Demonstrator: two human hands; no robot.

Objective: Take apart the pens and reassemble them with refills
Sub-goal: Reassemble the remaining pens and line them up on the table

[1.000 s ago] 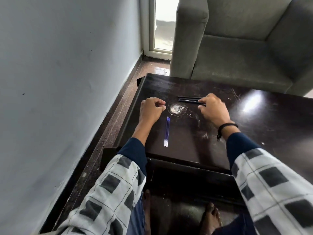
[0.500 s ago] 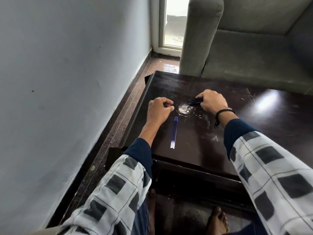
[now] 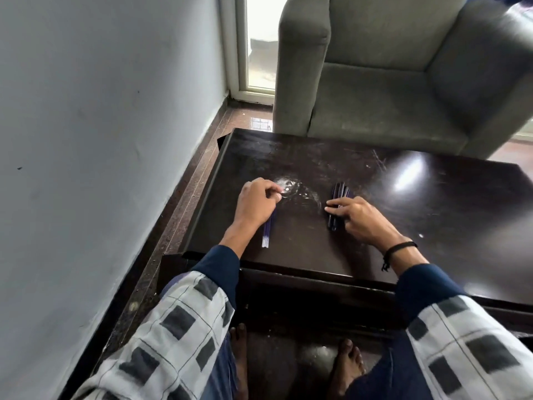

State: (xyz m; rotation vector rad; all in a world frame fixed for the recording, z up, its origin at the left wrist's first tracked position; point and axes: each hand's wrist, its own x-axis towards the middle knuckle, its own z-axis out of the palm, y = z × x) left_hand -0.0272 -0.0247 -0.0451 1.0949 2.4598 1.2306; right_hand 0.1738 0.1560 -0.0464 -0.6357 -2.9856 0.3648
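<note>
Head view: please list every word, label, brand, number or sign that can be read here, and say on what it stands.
None can be read.
The pens and the refills are too small and blurred to show any print.
The table and the armchair show no text.

This is a living room in a home. Just beyond the left hand (image 3: pixel 256 203) and the right hand (image 3: pixel 357 217) stands a grey upholstered armchair (image 3: pixel 389 96), its seat facing the person. Both hands are on a low, dark, glossy coffee table (image 3: pixel 432 226), scratched and smudged. Left of the left hand a plain pale wall (image 3: pixel 101 140) runs to a white-framed glass door (image 3: pixel 259 39). A polished brown stone floor (image 3: pixel 245 119) shows between the wall and the table, and the person's bare feet (image 3: pixel 346 365) rest beneath the hands.
</note>
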